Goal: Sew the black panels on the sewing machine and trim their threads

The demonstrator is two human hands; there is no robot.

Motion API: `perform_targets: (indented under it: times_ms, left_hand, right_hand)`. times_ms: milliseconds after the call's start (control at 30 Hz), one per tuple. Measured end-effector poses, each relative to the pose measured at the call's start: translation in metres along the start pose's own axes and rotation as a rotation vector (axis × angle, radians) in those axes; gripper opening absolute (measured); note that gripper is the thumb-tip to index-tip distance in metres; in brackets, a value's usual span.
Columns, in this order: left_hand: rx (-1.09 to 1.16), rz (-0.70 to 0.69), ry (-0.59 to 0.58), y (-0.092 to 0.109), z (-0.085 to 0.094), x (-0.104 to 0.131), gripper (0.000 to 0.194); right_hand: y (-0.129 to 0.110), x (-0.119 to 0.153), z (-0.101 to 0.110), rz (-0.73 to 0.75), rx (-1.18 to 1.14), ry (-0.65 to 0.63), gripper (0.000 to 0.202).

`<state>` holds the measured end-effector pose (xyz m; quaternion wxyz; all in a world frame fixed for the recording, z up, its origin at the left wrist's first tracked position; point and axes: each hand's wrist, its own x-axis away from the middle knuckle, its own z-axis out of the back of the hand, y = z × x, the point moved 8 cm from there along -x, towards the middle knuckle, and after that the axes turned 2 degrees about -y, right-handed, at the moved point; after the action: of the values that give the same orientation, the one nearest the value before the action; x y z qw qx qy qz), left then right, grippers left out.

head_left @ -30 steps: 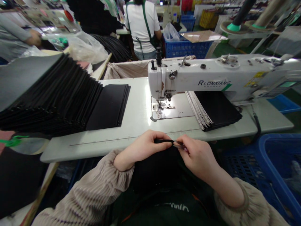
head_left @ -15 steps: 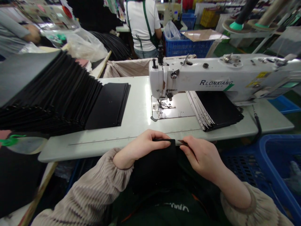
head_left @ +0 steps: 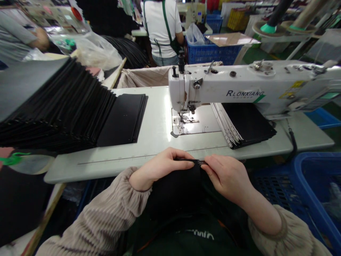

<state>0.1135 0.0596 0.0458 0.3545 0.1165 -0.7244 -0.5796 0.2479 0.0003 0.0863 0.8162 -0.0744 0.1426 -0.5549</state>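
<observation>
Green workshop floor (head_left: 252,54), yellow crate (head_left: 236,20) at back, pale tabletop (head_left: 156,126) catching light (head_left: 167,113)

From my remote post I'm seeing the wearer sporting beige ribbed sleeves (head_left: 106,209), the left one puckering into a gathered cuff (head_left: 140,199). A dark green garment (head_left: 170,231) is showing white lettering (head_left: 204,234) and thin orange accents (head_left: 223,224).

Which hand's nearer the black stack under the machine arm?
Right. The right hand is on the stack's near side, not touching it; the left hand is farther to its left, pinching the black panel.
</observation>
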Motion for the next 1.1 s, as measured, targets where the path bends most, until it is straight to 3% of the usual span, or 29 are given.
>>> perform_targets:
  times_ms: [200,367,433,500,600,700,767,867,933,1000,1100]
  left_hand:
    - [-0.019,0.007,0.0,0.001,-0.001,0.0,0.023]
    - [-0.063,0.009,0.008,0.005,-0.002,0.002,0.025]
    - [-0.136,-0.031,0.024,0.013,-0.002,0.002,0.025]
    - [-0.259,-0.11,0.078,0.03,0.006,0.004,0.026]
    - [-0.501,-0.267,0.279,0.069,0.04,0.008,0.028]
    - [-0.725,-0.395,0.532,0.103,0.093,0.009,0.03]
    - [-0.83,-0.414,0.641,0.109,0.129,0.002,0.03]
    - [-0.926,-0.383,0.731,0.094,0.168,-0.013,0.028]
    - [-0.971,-0.373,0.75,0.075,0.178,-0.019,0.033]
    - [-0.987,-0.367,0.733,0.055,0.173,-0.014,0.04]
    - [-0.98,-0.358,0.656,0.026,0.145,0.016,0.038]
  right_hand:
    - [0.005,0.0,-0.001,-0.032,-0.119,0.002,0.026]
    - [0.041,0.008,-0.004,-0.341,-0.682,0.151,0.03]
    - [0.04,0.005,-0.013,-0.376,-0.879,0.109,0.027]
    - [0.028,-0.002,-0.026,-0.343,-1.006,-0.017,0.026]
    - [0.007,-0.016,-0.054,-0.291,-1.109,-0.177,0.026]
    - [0.0,-0.026,-0.091,-0.362,-1.189,-0.173,0.024]
    - [-0.002,-0.029,-0.119,-0.448,-1.243,-0.141,0.029]
    - [-0.013,-0.028,-0.153,-0.51,-1.307,-0.162,0.033]
    - [-0.021,-0.026,-0.167,-0.55,-1.363,-0.193,0.035]
    - [-0.026,-0.023,-0.173,-0.582,-1.418,-0.222,0.037]
    - [-0.031,-0.021,-0.172,-0.597,-1.477,-0.255,0.039]
